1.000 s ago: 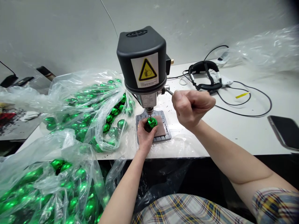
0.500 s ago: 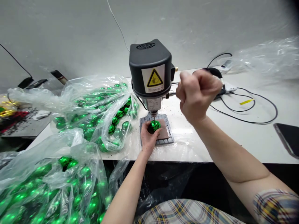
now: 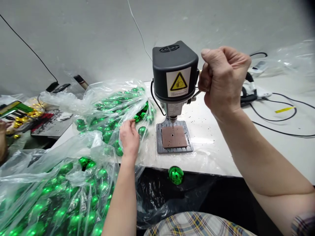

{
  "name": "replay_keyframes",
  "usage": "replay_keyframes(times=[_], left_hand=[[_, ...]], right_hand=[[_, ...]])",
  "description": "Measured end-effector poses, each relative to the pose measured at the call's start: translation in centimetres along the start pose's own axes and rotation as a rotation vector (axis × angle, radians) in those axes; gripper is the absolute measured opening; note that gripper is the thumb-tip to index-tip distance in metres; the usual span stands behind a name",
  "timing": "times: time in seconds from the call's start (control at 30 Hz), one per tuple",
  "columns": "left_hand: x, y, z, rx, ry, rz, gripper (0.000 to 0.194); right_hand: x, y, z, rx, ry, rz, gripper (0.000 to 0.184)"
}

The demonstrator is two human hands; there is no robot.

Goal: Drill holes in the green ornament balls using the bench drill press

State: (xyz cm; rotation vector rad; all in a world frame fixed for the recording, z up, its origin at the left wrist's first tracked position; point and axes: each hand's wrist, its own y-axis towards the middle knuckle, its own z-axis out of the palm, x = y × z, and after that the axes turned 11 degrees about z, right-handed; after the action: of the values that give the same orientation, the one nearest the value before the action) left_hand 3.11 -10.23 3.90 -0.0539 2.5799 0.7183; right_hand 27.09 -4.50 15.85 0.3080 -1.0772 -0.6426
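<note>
A small black bench drill press (image 3: 175, 70) stands on the table with its bit above a brown square plate (image 3: 173, 139), which has a hole in its middle. My right hand (image 3: 223, 77) is wrapped in a fist around the drill press lever (image 3: 198, 93). My left hand (image 3: 129, 137) reaches to the mouth of a clear plastic bag (image 3: 98, 95) of shiny green balls, fingers loosely out and partly hidden; nothing shows in it. One loose green ball (image 3: 176, 175) is in mid-air at the table's front edge, above a dark plastic liner.
A second clear bag (image 3: 61, 200) of green balls fills the lower left. Black cables (image 3: 275, 131) and a yellow strip (image 3: 284, 109) lie at right. Gold beads (image 3: 24, 119) are at far left, where part of another person's hand (image 3: 3, 141) shows. Dark shavings dot the table.
My left hand has let go of the green ball under the drill and moved left to the bag. The ball has dropped towards the front edge. My right hand stays on the lever.
</note>
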Motion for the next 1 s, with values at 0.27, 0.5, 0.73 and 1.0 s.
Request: replay_keyframes(times=[0.27,0.5,0.73,1.0], left_hand=[[5.1,5.4,3.1,0.650,0.115,-0.106,0.045],[5.0,4.4,4.6,0.561,0.091,0.017,0.054],[1.1,1.3,2.6,-0.091,-0.475,0.071,0.055],[-3.7,-2.5,5.1,0.131,-1.360,-0.410,0.059]], right_hand=[[0.1,0.0,0.0,-0.007,-0.007,-0.016,0.048],[0.2,-0.2,-0.1,0.028,0.024,-0.037,0.045],[0.5,-0.4,0.0,0.026,-0.009,-0.012,0.048],[0.8,-0.7,0.0,0.021,-0.066,0.035,0.050]])
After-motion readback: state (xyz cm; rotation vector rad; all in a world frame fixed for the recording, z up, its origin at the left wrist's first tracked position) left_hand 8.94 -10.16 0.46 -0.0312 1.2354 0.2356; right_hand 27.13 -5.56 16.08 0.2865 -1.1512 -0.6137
